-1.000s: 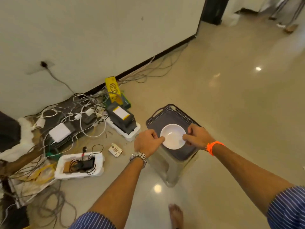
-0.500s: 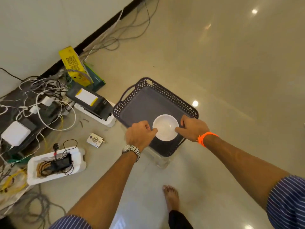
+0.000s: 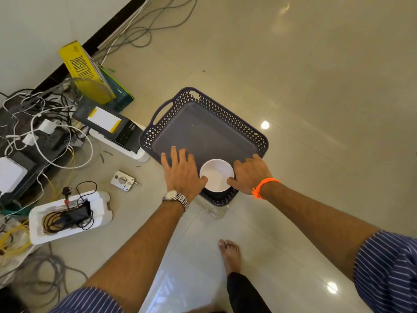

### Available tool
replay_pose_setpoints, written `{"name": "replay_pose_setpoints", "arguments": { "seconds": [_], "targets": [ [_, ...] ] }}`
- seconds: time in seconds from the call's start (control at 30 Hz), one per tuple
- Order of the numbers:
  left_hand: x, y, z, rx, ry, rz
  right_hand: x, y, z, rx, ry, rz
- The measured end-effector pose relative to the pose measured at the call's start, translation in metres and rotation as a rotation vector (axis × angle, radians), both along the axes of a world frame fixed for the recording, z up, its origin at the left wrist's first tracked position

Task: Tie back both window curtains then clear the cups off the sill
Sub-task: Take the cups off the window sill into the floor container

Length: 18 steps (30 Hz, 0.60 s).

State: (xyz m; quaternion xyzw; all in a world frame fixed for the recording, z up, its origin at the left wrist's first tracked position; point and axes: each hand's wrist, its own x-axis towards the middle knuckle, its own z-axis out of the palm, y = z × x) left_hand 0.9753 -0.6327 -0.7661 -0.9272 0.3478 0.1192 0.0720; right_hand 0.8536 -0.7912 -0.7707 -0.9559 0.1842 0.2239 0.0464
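The left hand (image 3: 182, 175) has opened since a moment ago; the right hand (image 3: 249, 173) lies loose beside the white bowl (image 3: 217, 175), released in the grey tray (image 3: 203, 129).

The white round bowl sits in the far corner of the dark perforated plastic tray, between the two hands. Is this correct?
Not quite. In the head view, the white round bowl sits at the near corner of the dark perforated plastic tray, closest to the person. The rest holds: it lies between the left hand and the right hand.
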Motion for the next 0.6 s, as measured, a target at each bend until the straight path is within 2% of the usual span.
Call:
{"name": "replay_pose_setpoints", "arguments": {
  "seconds": [0.33,0.6],
  "targets": [
    [-0.013,0.013,-0.004,0.097,-0.004,-0.035,0.001,0.017,0.004,-0.089,0.036,0.045],
    [-0.007,0.046,0.038,-0.084,-0.076,-0.119,0.013,0.035,0.045,-0.121,-0.156,-0.003]
  ]
}}
